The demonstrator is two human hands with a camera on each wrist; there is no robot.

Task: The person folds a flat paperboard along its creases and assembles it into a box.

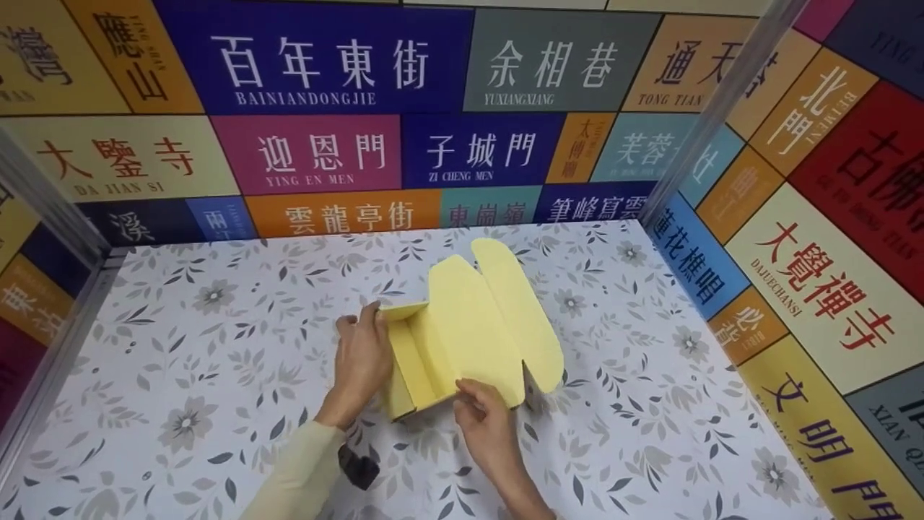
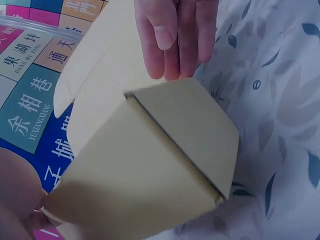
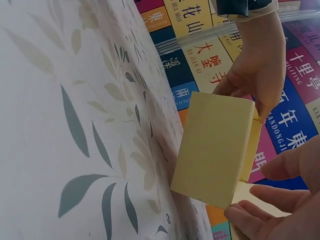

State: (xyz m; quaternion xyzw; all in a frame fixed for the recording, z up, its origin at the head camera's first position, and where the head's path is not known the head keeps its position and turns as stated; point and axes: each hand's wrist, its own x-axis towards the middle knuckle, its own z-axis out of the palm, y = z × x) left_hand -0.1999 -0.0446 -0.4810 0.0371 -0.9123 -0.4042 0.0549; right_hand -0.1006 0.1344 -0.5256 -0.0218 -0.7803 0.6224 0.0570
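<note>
A small yellow cardboard box point(image 1: 421, 361) stands tilted over the table with its long lid point(image 1: 480, 318) folded back to the right. Around the box's left end curls my left hand point(image 1: 361, 361), fingers on the far corner and thumb at the wall, as the right wrist view also shows. My right hand point(image 1: 487, 419) is at the near right corner; its loosely bent fingertips touch the box edge there, while its thumb stays apart from the cardboard in the right wrist view. A closed end wall point(image 2: 185, 135) faces the left wrist camera. The inside shows no contents in the head view.
A white cloth point(image 1: 188, 426) with grey flowers and leaves covers the table. Panels with coloured Chinese place-name signs point(image 1: 317, 61) stand behind and at both sides, joined by clear corner strips point(image 1: 715, 108). A dark object point(image 1: 358, 466) sits by my left wrist.
</note>
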